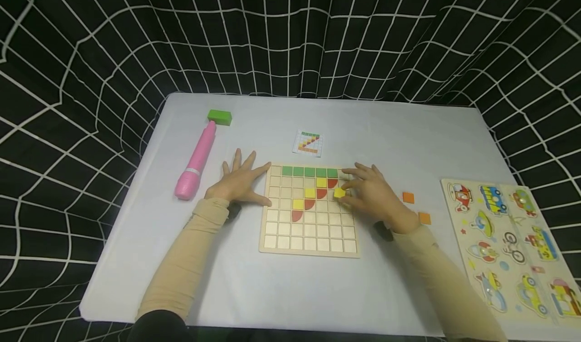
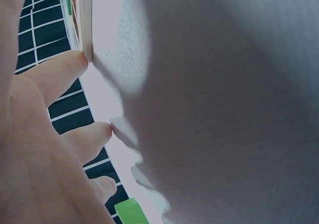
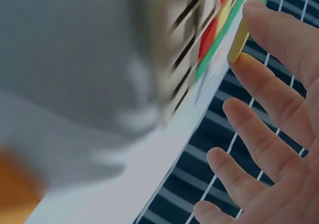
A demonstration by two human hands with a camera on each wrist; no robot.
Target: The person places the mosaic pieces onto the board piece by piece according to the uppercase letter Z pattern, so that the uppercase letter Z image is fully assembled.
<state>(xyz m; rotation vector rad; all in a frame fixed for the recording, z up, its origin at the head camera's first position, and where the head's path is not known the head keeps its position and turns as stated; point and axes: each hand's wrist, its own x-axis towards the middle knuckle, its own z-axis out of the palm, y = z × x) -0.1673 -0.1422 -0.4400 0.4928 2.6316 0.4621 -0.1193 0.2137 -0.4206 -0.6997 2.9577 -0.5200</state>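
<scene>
A wooden grid board (image 1: 309, 255) lies mid-table, with green square tiles (image 1: 309, 172) along its top row. Yellow square tiles (image 1: 309, 193) and red quarter-round tiles (image 1: 321, 194) run in a diagonal below. At the board's left edge my left hand (image 1: 237, 183) spreads its fingers, thumb and index finger touching the rim. Over the board's right side my right hand (image 1: 373, 195) pinches a yellow tile (image 1: 339, 193) between thumb and index finger. In the right wrist view that yellow tile (image 3: 238, 42) is seen edge-on, with the other fingers extended.
Behind the board lies a small pattern card (image 1: 308, 144). Two orange tiles (image 1: 408, 197) sit right of my right hand. A wooden vehicle puzzle (image 1: 504, 266) occupies the right side. A pink microphone-shaped object (image 1: 197, 163) and a green block (image 1: 220, 117) lie at the left.
</scene>
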